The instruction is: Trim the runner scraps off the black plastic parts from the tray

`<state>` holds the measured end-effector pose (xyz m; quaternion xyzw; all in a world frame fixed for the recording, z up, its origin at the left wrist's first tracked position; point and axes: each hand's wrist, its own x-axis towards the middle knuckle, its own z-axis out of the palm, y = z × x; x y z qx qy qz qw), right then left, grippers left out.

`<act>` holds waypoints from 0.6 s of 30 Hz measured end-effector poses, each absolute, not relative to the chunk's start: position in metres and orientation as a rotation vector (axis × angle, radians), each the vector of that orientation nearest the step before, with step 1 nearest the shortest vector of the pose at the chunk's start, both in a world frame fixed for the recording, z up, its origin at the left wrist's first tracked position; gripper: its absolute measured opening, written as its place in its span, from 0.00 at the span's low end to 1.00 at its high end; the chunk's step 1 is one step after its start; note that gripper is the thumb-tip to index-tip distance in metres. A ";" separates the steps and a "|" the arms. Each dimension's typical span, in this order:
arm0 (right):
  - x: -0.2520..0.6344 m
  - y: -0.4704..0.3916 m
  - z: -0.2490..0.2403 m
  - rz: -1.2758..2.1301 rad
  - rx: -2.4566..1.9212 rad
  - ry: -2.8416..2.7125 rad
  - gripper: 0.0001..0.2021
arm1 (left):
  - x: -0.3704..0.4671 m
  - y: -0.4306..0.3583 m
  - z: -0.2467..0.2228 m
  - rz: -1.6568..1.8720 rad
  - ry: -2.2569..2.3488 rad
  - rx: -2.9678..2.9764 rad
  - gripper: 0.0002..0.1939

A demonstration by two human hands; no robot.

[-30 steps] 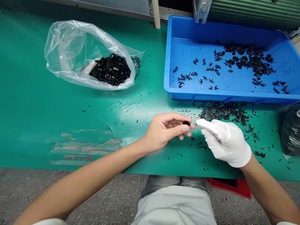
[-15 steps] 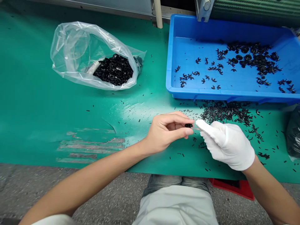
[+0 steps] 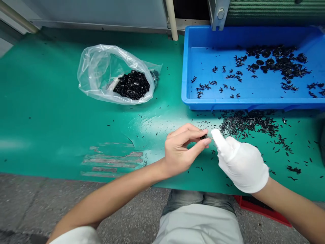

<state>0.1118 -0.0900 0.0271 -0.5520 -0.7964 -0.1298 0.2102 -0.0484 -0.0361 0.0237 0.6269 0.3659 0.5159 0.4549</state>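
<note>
Bare, my left hand (image 3: pixel 181 149) pinches a small black plastic part (image 3: pixel 203 137) between thumb and fingertips, just above the green tabletop. The part is mostly covered by the fingers. My right hand (image 3: pixel 238 161), in a white glove, is closed close beside it, its index finger stretched toward the part. A thin, light sliver (image 3: pixel 210 137), perhaps a tool's tip, shows between the glove and the part; its kind cannot be made out, and the glove hides the rest. Behind the hands lies a pile of short black plastic bits (image 3: pixel 245 123).
At the back right stands a blue tray (image 3: pixel 235 101) holding scattered black pieces and round black parts. An open clear plastic bag (image 3: pixel 92 81) of black parts lies left on the green tabletop (image 3: pixel 50 135). Below the table edge is a red container (image 3: pixel 264 211).
The view has shifted, so the bag and table appear further right. My left hand still pinches the black part, which is now tilted; the gloved hand stays beside it with its wrist turned slightly.
</note>
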 end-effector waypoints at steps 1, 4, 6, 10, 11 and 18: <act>0.111 -0.089 0.026 -0.221 -1.521 -2.149 0.16 | -0.048 -0.036 0.024 1.254 0.908 1.516 0.04; 0.109 -0.082 0.028 0.483 -1.449 -1.914 0.11 | -0.047 -0.035 0.024 1.191 0.871 1.346 0.07; 0.111 -0.077 0.033 1.138 -1.332 -1.672 0.12 | -0.048 -0.033 0.023 1.152 0.806 1.240 0.09; 0.120 -0.071 0.038 1.988 -0.963 -0.955 0.14 | -0.052 -0.029 0.026 1.101 0.828 1.125 0.16; 0.122 -0.071 0.038 2.009 -0.907 -0.834 0.14 | -0.053 -0.028 0.027 1.105 0.854 1.103 0.19; 0.130 -0.067 0.038 1.779 -0.943 -0.695 0.13 | -0.048 -0.029 0.033 1.132 0.826 1.145 0.16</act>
